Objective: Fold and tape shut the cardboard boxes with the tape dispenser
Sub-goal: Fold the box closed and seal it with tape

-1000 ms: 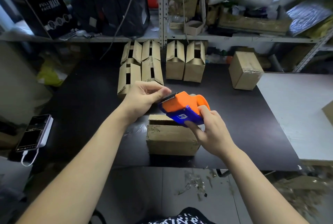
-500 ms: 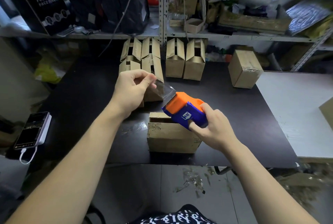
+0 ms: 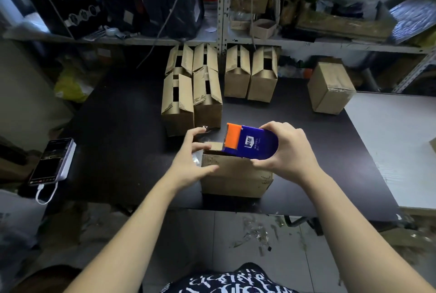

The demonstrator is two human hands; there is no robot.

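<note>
Top of the cardboard box (image 3: 236, 177) in work largely hidden beneath the tape dispenser (image 3: 250, 143) and both hands. Only one short flap exposed at its left end; contents not discernible. Any clear tape too faint to make out, apart from a small glint (image 3: 204, 127) by the left fingertips. Forearms cut off at the lower frame edge. Shelf goods (image 3: 330, 16) above blurred.

Box standing at the near edge of the black table (image 3: 113, 132), directly before the person. Wrapped around the dispenser's rounded end, the right hand (image 3: 291, 151), fingers over the top and thumb beneath, holding the tool tilted just above the box top. Spread and lightly bent over the box's left end, the left hand (image 3: 190, 159), thumb laid flat on the front wall, gripping nothing visible.

Behind, six open boxes (image 3: 207, 97) clustered with flaps upright, interiors dark, contents unseen. Farther right, one closed box (image 3: 330, 87), set askew.

Boxes of brown corrugated cardboard, front wall faintly printed. Dispenser of smooth plastic: blue body, white label, orange front. At the table's left edge, a phone (image 3: 53, 161) on a white cable (image 3: 43, 196).
</note>
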